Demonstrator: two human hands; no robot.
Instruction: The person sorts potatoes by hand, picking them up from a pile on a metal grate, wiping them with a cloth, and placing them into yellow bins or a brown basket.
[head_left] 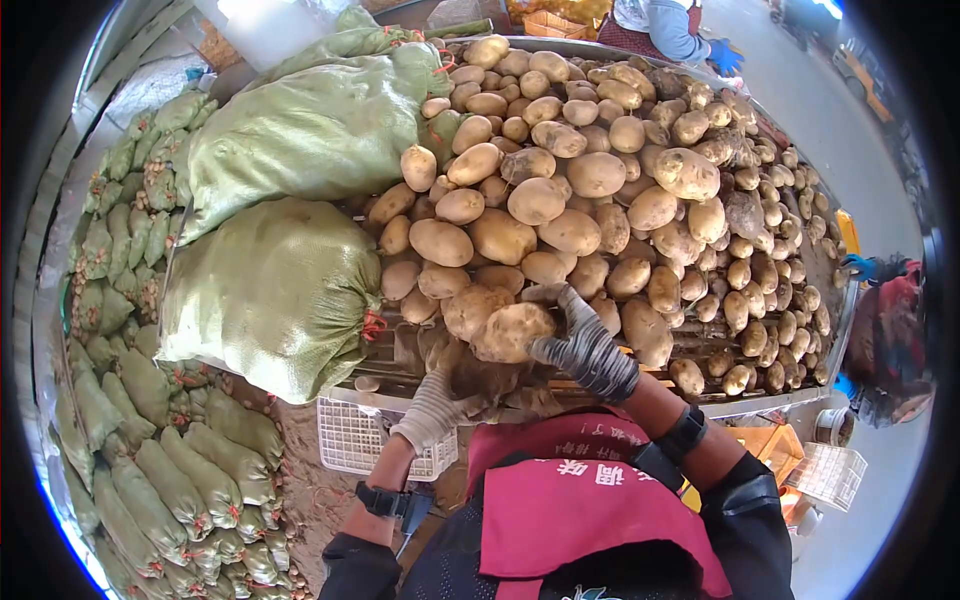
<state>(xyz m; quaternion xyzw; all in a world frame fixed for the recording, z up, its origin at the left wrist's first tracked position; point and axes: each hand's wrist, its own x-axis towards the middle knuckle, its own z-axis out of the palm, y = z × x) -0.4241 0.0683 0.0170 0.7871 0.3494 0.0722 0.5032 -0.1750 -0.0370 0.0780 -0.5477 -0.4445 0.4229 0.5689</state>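
Where the hands work: near edge of the slatted bench (762, 403), at the foot of the potato heap (596, 175).
Right hand (588, 348): striped glove, thumb and fingers curved round one end of a large potato (513, 333); looks like a hold.
Left hand (432, 398): pale glove, just beside that potato; fingertips blend into brown clutter, so I cannot tell whether they grip.
Slip risk: the potato looks bulky and dusty; a one-sided hold on smooth gloves could let it roll over the near edge.
Slide risk: the heap is loose and piled high; pulling from its foot could bring others down.
Near sack (270, 290): green, bulging, neck tied red, lying on the bench; contents hidden.
Far sack (310, 130): also full-looking, against the heap; contents hidden.
White crate (338, 440): below the bench edge; inside unclear.
Small sacks (180, 480): stacked on the left, plump, many tied red.
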